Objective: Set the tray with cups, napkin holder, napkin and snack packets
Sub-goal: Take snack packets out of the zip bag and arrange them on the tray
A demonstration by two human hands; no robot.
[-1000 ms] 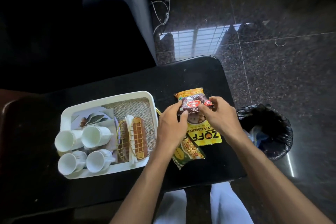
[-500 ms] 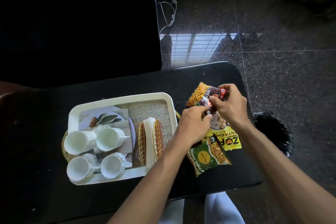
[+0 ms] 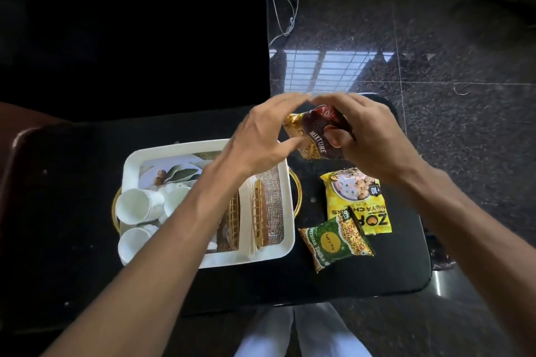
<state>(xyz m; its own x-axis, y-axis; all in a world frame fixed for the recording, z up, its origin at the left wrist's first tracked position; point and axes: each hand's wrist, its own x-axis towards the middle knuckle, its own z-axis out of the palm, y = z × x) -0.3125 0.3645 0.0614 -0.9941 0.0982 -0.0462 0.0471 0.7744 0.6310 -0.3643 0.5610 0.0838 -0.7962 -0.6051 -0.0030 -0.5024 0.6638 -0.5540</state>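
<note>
Right hand (image 3: 368,136): your fingers are curled over the top of a dark red and gold snack packet (image 3: 311,139), with the thumb pressed on its front. It reads "MIXTURE" down one side. You hold it tilted above the worktop (image 3: 391,269), just off the far right corner of the tray (image 3: 285,251).

Left hand (image 3: 261,136): fingers straight and spread, gripping nothing. The fingertips reach close to those of the right hand, above the packet. The thumb is beside the packet's left edge; contact cannot be told.

Two more packets lie on the worktop right of the tray.
- Yellow packet (image 3: 356,203): upside down to you, large letters "ZOR" showing, a "10" price mark, and a smaller line partly readable as "SOYA CH…".
- Green packet (image 3: 336,240): round yellow badge reading "Let's Try". Its top corner overlaps the yellow one's near edge.

In the white tray:
- White cups (image 3: 136,206) lie on their sides at the left, partly hidden by your left forearm.
- A golden wire napkin holder (image 3: 258,217) stands at the right on a burlap liner (image 3: 274,197), with a white napkin (image 3: 246,211) between its sides.
- A leaf-printed card (image 3: 174,174) lies at the far left.
</note>
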